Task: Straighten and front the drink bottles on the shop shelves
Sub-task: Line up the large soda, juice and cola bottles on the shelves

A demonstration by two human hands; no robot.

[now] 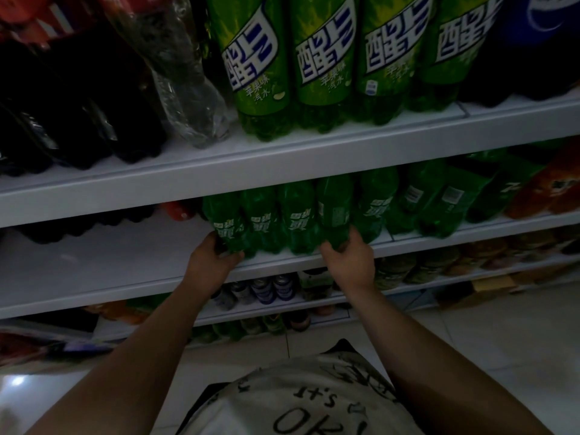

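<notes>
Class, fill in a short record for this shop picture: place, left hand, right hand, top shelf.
Place: shop shelves of drink bottles
Left hand: grips the base of the end green bottle
Right hand: grips the base of the fourth green bottle, back label out
Top shelf: large green bottles, labels facing out

Four tall green plastic bottles with white-and-blue logos (326, 58) stand in the upper middle of the frame. One clear crinkled plastic bottle (188, 83) leans just left of them. At centre, at least seven smaller dark-green plastic bottles (296, 221) stand in a row. The black bottles (78, 114) at upper left are too dim to count.
</notes>
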